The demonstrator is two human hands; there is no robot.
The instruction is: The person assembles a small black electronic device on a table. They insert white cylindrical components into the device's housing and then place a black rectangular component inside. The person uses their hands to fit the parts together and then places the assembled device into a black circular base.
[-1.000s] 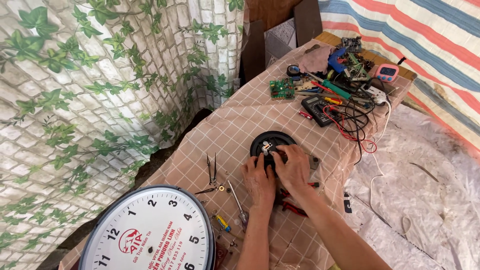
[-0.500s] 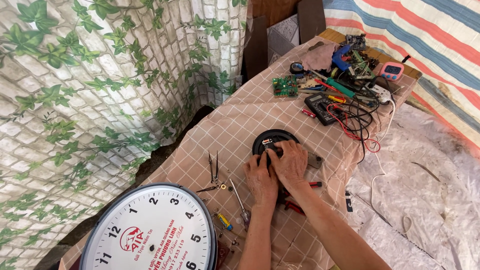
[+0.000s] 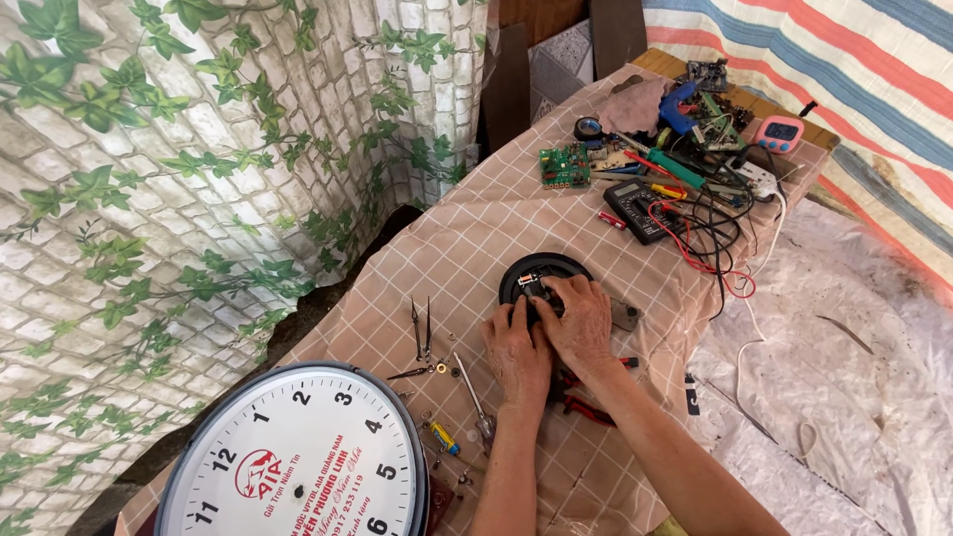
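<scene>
The hands have barely moved: left hand (image 3: pixel 516 349) and right hand (image 3: pixel 579 318) still press, fingers curled, on the round black part (image 3: pixel 531 273).

Matt black plastic disc (image 3: pixel 541 275), checked cloth (image 3: pixel 467 248)

A single head-worn camera looks steeply down from above along the checked surface (image 3: pixel 467 248), fairly near, with the person's forearms entering from the bottom edge.

Pink timer (image 3: pixel 781 133) with small dark screen at far bench corner; black multimeter (image 3: pixel 638 207) with grey display lies mid-bench
</scene>
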